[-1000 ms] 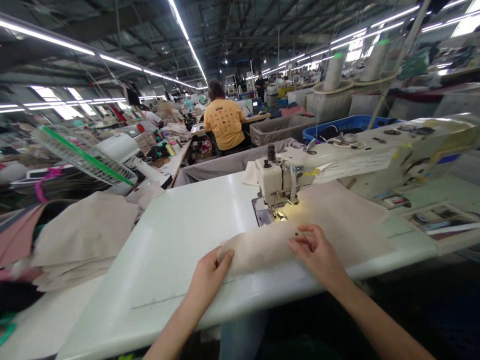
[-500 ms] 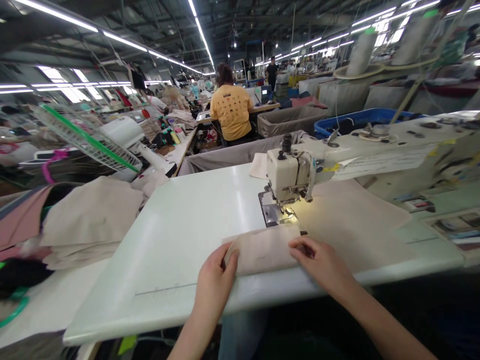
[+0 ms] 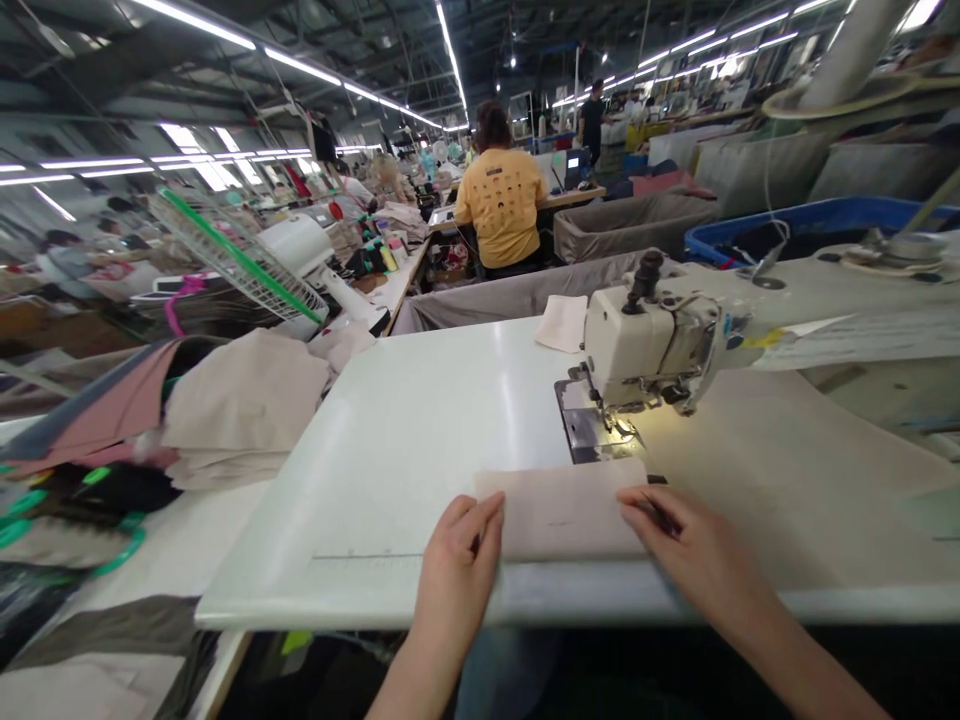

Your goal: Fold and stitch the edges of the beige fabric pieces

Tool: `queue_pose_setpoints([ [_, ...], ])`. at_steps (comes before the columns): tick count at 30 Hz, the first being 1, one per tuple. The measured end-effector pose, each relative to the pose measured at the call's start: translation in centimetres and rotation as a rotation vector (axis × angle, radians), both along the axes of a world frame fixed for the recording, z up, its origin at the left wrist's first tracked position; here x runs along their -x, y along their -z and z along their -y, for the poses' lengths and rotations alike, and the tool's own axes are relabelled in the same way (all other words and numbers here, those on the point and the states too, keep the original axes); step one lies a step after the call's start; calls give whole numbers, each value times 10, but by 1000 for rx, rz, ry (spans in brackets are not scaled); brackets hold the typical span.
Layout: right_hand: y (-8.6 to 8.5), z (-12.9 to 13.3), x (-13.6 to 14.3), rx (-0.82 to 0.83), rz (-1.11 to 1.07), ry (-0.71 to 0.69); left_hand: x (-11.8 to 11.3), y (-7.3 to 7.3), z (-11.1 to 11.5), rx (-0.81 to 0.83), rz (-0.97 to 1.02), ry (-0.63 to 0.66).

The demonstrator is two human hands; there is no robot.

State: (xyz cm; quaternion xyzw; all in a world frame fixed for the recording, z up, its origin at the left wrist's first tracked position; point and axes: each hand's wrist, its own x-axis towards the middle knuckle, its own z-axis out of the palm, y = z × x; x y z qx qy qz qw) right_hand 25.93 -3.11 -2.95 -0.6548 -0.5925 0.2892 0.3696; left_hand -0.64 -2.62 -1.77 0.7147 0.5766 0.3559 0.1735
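Note:
A pale beige fabric piece (image 3: 562, 515) lies flat at the front edge of the white sewing table (image 3: 375, 450), just below the sewing machine (image 3: 637, 340). My left hand (image 3: 466, 550) pinches its left end between thumb and fingers. At the opposite end, my right hand (image 3: 686, 535) grips the fabric's right edge the same way. The lit needle area and metal plate (image 3: 592, 430) sit beyond the fabric, apart from it. A larger beige cloth (image 3: 787, 480) spreads on the table under the machine arm, to the right.
A small beige piece (image 3: 562, 323) lies behind the machine head. Stacked beige fabric (image 3: 244, 400) and a white fan with a green-edged cage (image 3: 240, 255) stand left. Ahead, a person in a yellow shirt (image 3: 501, 205) sits beyond a grey cloth bin (image 3: 517, 298). A blue basket (image 3: 817, 220) stands back right.
The camera view has turned left, so the scene sits further right. The fabric piece's left end, curled up before, now lies flatter, and my left hand has its fingers over that end.

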Motion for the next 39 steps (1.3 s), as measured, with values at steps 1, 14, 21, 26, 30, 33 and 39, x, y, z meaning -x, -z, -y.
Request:
queue_pose_setpoints([
  [1,0,0,0,7,6,-5,-1,0,0,15,-6,-4],
  [14,11,-1,-12,79,73,-57,-3,-2,3,37,-12,-55],
  [21,11,2,-9,74,87,-17,-3,0,1,43,-3,-61],
  [26,4,5,-3,103,60,15,-3,-2,0,55,-8,-62],
  [30,2,5,-3,94,53,6,-3,-5,-2,76,-18,-69],
  [33,6,3,-6,79,58,0,-4,-8,-4,89,-27,-66],
  [39,2,1,-6,21,45,4,-3,-15,-10,105,-74,-25],
])
